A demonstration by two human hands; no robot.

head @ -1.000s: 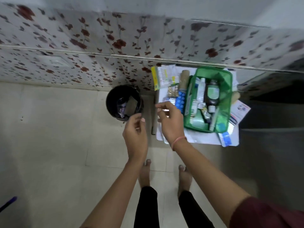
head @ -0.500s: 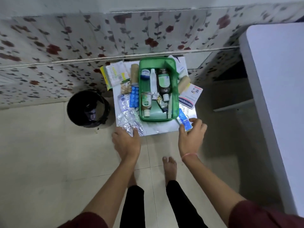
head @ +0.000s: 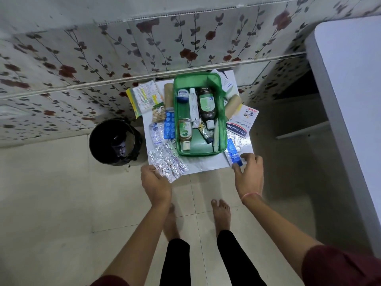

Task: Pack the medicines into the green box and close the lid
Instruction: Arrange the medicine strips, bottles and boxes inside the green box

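Note:
The green box (head: pixel 175 104) stands open on a small white table (head: pixel 204 163). Inside it lie a Dettol bottle (head: pixel 185 133), a dark brown bottle (head: pixel 207 106), a white bottle (head: pixel 192 104) and small tubes. Silver foil strips (head: pixel 168 162) and a blue blister pack (head: pixel 169 124) lie to the left of the box. A Hansaplast box (head: pixel 241 122) and a blue strip (head: pixel 234 151) lie to its right. My left hand (head: pixel 155 182) curls around the table's front-left corner beside the foil strips. My right hand (head: pixel 250 176) rests with fingers spread at the front-right corner, touching the blue strip.
A black bin (head: pixel 114 139) stands on the floor just left of the table. A flowered wall runs behind the table. A large white surface (head: pixel 350 89) fills the right side. My bare feet are on the tiled floor below the table.
A second ago both hands were raised near the bin and the table's left edge. They have dropped to the table's front corners and have stayed there for the last half second.

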